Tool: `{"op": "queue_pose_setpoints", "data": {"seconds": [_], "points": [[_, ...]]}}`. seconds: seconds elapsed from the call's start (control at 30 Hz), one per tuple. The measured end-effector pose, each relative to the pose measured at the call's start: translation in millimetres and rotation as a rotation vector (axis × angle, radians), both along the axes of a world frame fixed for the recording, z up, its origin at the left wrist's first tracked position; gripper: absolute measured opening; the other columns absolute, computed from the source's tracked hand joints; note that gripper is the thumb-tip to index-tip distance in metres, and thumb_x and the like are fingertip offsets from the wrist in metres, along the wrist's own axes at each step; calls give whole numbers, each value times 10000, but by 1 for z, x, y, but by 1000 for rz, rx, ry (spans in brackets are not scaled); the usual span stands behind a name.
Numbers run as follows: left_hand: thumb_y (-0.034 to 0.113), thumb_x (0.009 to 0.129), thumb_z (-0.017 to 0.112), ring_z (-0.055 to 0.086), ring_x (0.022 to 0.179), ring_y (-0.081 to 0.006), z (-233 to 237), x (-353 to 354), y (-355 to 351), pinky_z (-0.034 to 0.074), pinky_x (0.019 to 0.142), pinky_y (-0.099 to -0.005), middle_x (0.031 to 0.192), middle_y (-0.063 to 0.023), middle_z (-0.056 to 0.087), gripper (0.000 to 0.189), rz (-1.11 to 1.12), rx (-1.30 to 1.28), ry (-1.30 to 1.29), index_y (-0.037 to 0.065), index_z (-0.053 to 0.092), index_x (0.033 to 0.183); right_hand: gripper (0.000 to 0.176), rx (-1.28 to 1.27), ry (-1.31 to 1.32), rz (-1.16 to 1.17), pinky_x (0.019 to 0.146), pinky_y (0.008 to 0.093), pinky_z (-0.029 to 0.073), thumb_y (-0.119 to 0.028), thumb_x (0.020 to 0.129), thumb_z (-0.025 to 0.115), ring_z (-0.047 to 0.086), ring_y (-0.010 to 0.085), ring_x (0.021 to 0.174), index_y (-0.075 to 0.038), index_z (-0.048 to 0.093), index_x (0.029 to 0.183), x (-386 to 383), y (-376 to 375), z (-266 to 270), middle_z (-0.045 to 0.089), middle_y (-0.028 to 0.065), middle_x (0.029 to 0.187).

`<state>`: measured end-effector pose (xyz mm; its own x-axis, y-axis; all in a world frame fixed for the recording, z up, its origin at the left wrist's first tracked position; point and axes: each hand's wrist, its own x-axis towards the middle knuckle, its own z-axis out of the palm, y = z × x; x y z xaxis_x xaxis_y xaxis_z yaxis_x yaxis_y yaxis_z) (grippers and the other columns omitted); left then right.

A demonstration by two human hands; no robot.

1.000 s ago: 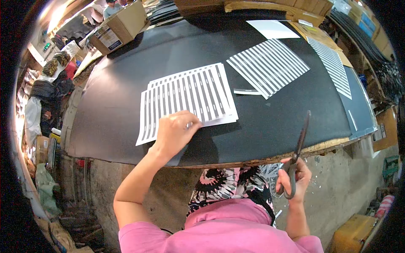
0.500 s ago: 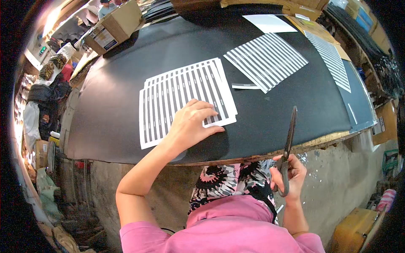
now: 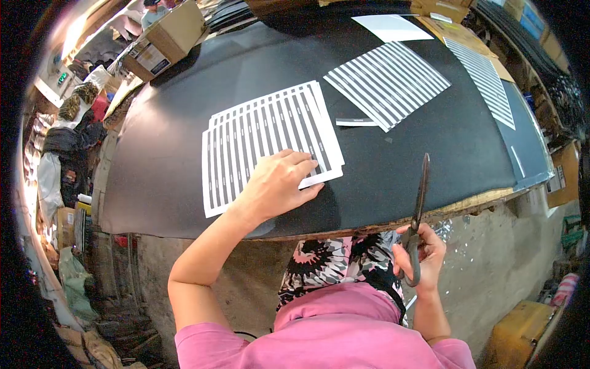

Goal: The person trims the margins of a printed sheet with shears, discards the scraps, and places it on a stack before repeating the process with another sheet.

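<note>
My left hand [image 3: 276,183] lies on a stack of white sheets with black stripes [image 3: 246,144], near the stack's lower right corner. Its fingers rest on the top sheet, and the thumb is apart from them by the near edge; the palm side is hidden. At the table's front edge, my right hand [image 3: 430,255] grips a pair of dark scissors [image 3: 420,200]. The blades point up and look closed together. Beyond the stack, a narrow cut strip [image 3: 355,122] lies beside another striped sheet [image 3: 390,83].
Black material covers the table [image 3: 166,178]. At its right side lies one more striped sheet [image 3: 482,80], and a plain white sheet [image 3: 393,27] is at the back. A cardboard box [image 3: 163,46] stands back left. Someone's head and shoulders [image 3: 152,12] show behind it.
My left hand's fingers have drawn slightly closer together, and the thumb has moved in a little toward the sheets. The scissors stay almost where they were in my right hand.
</note>
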<state>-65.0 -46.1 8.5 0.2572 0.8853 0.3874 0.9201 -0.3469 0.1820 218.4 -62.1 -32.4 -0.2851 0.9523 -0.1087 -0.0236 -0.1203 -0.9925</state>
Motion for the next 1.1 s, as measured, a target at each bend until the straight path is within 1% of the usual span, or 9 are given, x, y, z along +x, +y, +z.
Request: {"op": "queue_pose_setpoints", "data": {"seconds": [0.17, 0.27, 0.4, 0.47, 0.8, 0.87, 0.9, 0.97, 1.1], "points": [[203, 705, 658, 622, 792, -273, 8, 3, 1, 498, 687, -364, 920, -133, 634, 240, -17, -159, 128, 19, 633, 858, 246, 3, -7, 15, 377, 186, 367, 9, 700, 692, 501, 50, 441, -18, 563, 908, -1, -1, 2, 539, -5, 589], [195, 721, 640, 623, 765, -276, 10, 3, 2, 501, 651, -361, 910, -129, 633, 215, -45, -172, 179, 20, 624, 845, 249, 22, -8, 23, 378, 188, 367, 10, 697, 693, 502, 49, 442, -18, 565, 908, 1, 0, 2, 538, -6, 580], [182, 729, 632, 624, 722, -274, 12, -9, 5, 504, 621, -353, 899, -115, 634, 186, -96, -220, 122, 25, 619, 827, 245, 13, -10, 15, 376, 185, 365, 5, 694, 698, 503, 46, 444, -14, 568, 900, 1, -1, 1, 539, -9, 584], [171, 736, 631, 626, 704, -273, 13, -13, 7, 508, 614, -348, 891, -104, 639, 173, -167, -244, 127, 29, 619, 834, 242, 21, -20, 15, 374, 184, 364, 2, 693, 699, 503, 45, 444, -13, 570, 897, 1, -1, 1, 538, -10, 582], [133, 726, 644, 641, 707, -263, 9, -17, 4, 516, 622, -340, 864, -118, 652, 131, -169, -153, 7, 31, 636, 808, 234, 24, -2, 37, 367, 185, 364, 1, 702, 689, 498, 47, 427, -13, 571, 903, -3, 0, 1, 541, -7, 581], [85, 698, 645, 645, 705, -250, 5, -15, 3, 517, 614, -325, 836, -110, 658, 119, -89, -115, -30, 32, 644, 805, 232, 27, -1, 40, 365, 187, 365, 4, 704, 685, 497, 49, 424, -13, 570, 905, -5, 1, 3, 542, -5, 582], [85, 698, 645, 645, 705, -250, 3, -14, 2, 517, 614, -325, 836, -110, 658, 119, -89, -114, -30, 32, 644, 805, 231, 11, -15, 40, 364, 189, 365, 7, 708, 681, 498, 51, 425, -12, 568, 909, -6, 0, 7, 542, -3, 584], [51, 669, 645, 648, 705, -234, -4, -11, 1, 517, 612, -303, 817, -101, 662, 107, 46, -49, -160, 34, 650, 774, 230, 0, -28, 40, 363, 191, 366, 9, 711, 676, 499, 52, 425, -11, 567, 913, -8, 1, 8, 543, -2, 587], [51, 653, 655, 650, 702, -220, -13, 2, -5, 518, 619, -290, 828, -99, 662, 91, 123, 53, -223, 31, 650, 742, 226, -22, 24, 38, 361, 195, 373, 13, 719, 670, 506, 62, 427, -7, 562, 916, -12, 2, 7, 548, 14, 596]]}}
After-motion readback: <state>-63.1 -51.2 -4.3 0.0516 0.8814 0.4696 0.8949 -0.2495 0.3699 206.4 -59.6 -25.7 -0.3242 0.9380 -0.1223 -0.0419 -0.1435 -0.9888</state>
